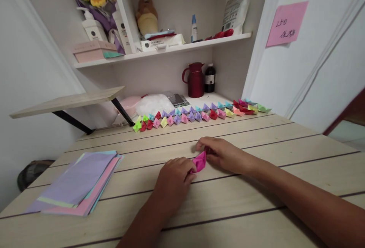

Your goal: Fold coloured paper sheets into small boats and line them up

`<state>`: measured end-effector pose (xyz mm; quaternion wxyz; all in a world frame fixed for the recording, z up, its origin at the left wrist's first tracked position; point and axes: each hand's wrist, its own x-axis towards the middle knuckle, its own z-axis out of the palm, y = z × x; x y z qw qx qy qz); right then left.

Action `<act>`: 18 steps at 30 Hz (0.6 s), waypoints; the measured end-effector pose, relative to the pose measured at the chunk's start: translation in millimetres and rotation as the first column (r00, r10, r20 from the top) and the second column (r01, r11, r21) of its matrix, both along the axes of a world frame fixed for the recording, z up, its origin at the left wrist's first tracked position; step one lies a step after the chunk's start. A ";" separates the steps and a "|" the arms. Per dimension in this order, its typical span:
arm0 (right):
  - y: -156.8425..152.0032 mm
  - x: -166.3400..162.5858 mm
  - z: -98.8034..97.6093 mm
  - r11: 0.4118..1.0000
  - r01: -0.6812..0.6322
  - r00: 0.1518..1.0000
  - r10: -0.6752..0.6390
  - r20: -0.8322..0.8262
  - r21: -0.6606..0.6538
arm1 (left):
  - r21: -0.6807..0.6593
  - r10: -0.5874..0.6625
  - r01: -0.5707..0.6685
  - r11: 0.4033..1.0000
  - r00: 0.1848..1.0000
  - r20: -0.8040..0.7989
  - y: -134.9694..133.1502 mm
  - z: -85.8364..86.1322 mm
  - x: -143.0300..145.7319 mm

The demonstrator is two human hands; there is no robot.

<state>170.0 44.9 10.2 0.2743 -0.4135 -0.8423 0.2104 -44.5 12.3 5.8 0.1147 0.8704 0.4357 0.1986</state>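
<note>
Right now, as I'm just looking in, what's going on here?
A person is handling a small magenta folded paper above the table. The left hand holds it at one end; the right hand has its fingers curled by the other, though contact there is hard to tell. Rows of colourful folded paper pieces line the table's far side, and a stack of coloured sheets lies to the left.

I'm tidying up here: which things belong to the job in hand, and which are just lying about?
Seemingly the job's:
magenta folded paper, between left hand and right hand
coloured sheets
small folded papers

Lying about:
red jug
dark bottle
pink box
plush toy
</note>
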 end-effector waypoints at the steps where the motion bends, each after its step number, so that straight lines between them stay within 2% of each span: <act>1: -0.2 0.2 0.6 1.000 0.004 1.000 -0.004 -0.026 -0.027 | -0.011 0.008 -0.008 1.000 1.000 0.010 -0.2 0.1 -0.2; 9: 0.4 5.4 6.0 0.984 -0.034 0.992 0.013 -0.125 -0.173 | -0.129 0.080 -0.065 0.990 0.990 0.116 -2.0 -1.2 -1.6; 14: 5.8 14.6 3.1 0.970 -0.095 0.990 0.068 -0.126 -0.223 | -0.119 0.042 -0.026 0.993 0.991 0.129 -1.4 -2.9 -2.5; 18: 8.2 14.1 -0.7 0.978 -0.061 0.989 0.033 -0.142 -0.202 | -0.076 -0.043 0.049 0.996 0.997 0.071 -3.3 -0.6 -1.5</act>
